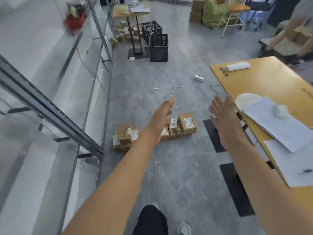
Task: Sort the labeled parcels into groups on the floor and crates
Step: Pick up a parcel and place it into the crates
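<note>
Floor: grey, veined, running from near to far.
Glass partition: left side, metal-framed, cut off by the left edge.
Desk: right, yellow top, cut off by the right edge. It carries paper sheets, a white roll at its far end and a round white thing half under the sheets, too blurred to tell what.
Far desk: far centre-left, papers on top.
Green bag: far right, beside stacked brown boxes and a white chair.
Crates, two, dark mesh: nearer crate just beside the far desk's foot, farther crate behind it. Their contents cannot be made out.
Second person: far right, only limbs in view.
Parcels, brown with white labels, all on the floor, in three groups:
- far pile, under the far desk, left of the crates, count unclear;
- near-left stack, close to the partition;
- near-right row, partly hidden behind the left hand.
Hands: left hand and right hand held out apart over the floor, fingers straight, nothing in either.
Power strip: white, on the floor, with a cable trailing toward the nearer crate.
Red object: far left, behind glass, blurred.
</note>
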Available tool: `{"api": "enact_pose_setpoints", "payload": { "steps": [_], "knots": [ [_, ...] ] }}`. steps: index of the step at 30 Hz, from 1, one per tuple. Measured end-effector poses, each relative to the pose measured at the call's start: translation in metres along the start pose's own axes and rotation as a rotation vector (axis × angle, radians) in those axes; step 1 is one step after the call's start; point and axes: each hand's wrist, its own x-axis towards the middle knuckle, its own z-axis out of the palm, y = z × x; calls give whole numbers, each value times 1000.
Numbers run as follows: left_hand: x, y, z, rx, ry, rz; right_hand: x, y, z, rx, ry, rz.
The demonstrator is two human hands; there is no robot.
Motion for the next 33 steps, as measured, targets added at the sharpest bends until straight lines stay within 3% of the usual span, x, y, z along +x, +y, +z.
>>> {"api": "enact_pose_setpoints", "payload": {
  "steps": [9,17,33],
  "knots": [
    [105,-35,-43,-45,99,-124,107,38,51,-60,-101,124],
    [235,-60,-66,-86,83,-300,218,59,82,-135,-45,230],
    [452,-107,14,7,-5,-557,434,134,-8,-196,57,520]
  ]
}}
